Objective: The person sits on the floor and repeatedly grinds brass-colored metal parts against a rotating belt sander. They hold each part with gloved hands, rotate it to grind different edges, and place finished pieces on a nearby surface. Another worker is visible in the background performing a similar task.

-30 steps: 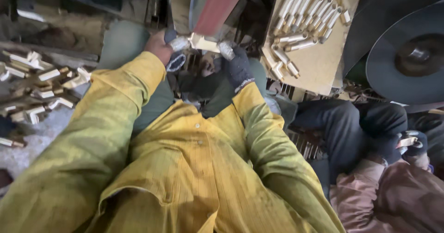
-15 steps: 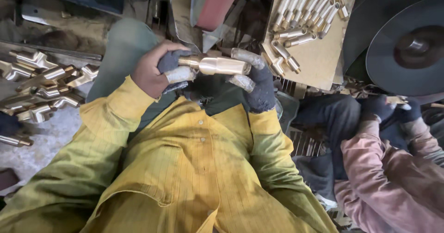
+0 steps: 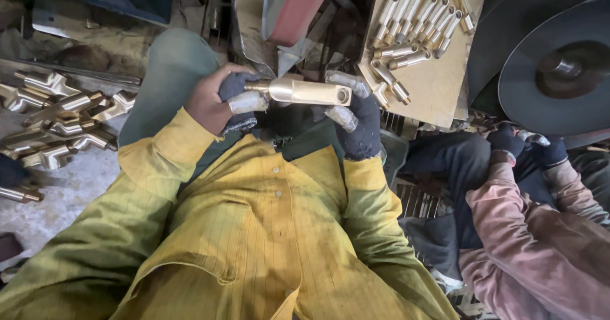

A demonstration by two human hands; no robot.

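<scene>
Held level at chest height, the polished brass tube fitting [image 3: 308, 92] looks heavy, rigid and slick, so the left hand [image 3: 219, 101] closes its grip round the threaded end and the gloved right hand [image 3: 356, 120] pinches the open end.

Beyond your fingers a grimy workshop, a wooden board [image 3: 438, 88] of brass parts, dark machine wheel [image 3: 559, 72] to their right, dusty concrete floor [image 3: 70, 186] left, dim daylight.

1. Shirt [image 3: 254, 231]: yellow with thin dark stripes;
2. Tube [image 3: 308, 93] between the hands: shiny gold;
3. Glove [image 3: 363, 129]: dark grey, pale fingertips;
4. Board [image 3: 438, 85]: tan, its rods [image 3: 413, 21] silvery-gold;
5. Neighbour's sleeve [image 3: 508, 225]: dusty pink.
</scene>
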